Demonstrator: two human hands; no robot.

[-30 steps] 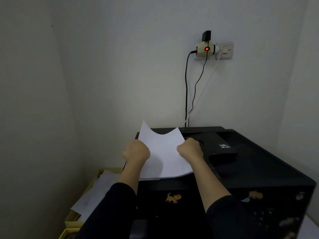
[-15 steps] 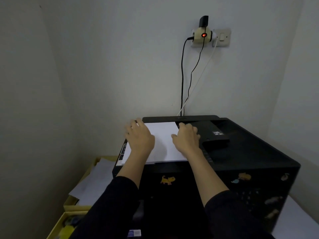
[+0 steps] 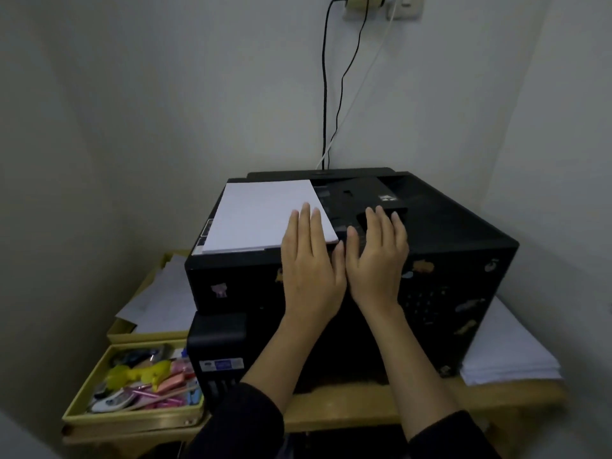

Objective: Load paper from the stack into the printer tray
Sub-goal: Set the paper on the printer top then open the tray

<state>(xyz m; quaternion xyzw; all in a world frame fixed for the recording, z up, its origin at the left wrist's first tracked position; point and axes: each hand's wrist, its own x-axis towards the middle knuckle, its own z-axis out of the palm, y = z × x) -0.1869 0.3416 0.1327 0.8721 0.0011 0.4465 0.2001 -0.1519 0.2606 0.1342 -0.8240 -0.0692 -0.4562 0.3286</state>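
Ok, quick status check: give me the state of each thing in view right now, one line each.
Paper sheaf: flat on the printer's top, left side, not in a tray.
Left hand: open, flat, fingertips over the sheaf's near right corner.
Right hand: open, empty, over the printer top.
Printer: top closed; no open tray visible.
Paper stack: on the table to the printer's right.
Yellow tray: open, full of small items.

The left hand [image 3: 311,270] hides the paper's [image 3: 261,217] near right corner; the wall socket [image 3: 381,5] is cropped.
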